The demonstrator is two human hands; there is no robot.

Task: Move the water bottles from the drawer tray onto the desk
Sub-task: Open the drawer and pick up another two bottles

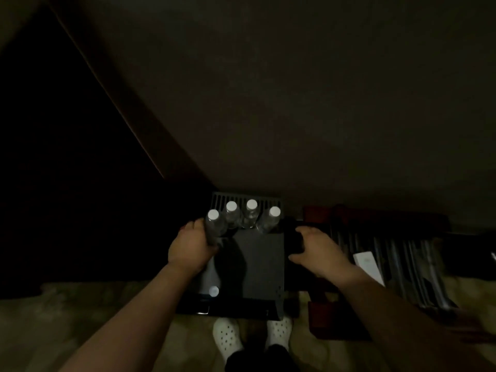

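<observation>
Darkness hides much, yet the left hand [191,247] plainly grips the leftmost water bottle [214,224] around its body, long axis upright, white cap above the fist. Three more bottles [252,213] stand in a row just to its right at the far end of the drawer tray [257,264]. Further right, the right hand [316,251] rests with curled fingers at the tray's right edge; what it holds, I cannot tell. The gripped bottle probably goes straight up first.

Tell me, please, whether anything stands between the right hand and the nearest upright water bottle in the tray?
Nothing visible does. The right hand rests at the tray edge, and the rightmost bottle stands just beyond it across bare tray.
</observation>
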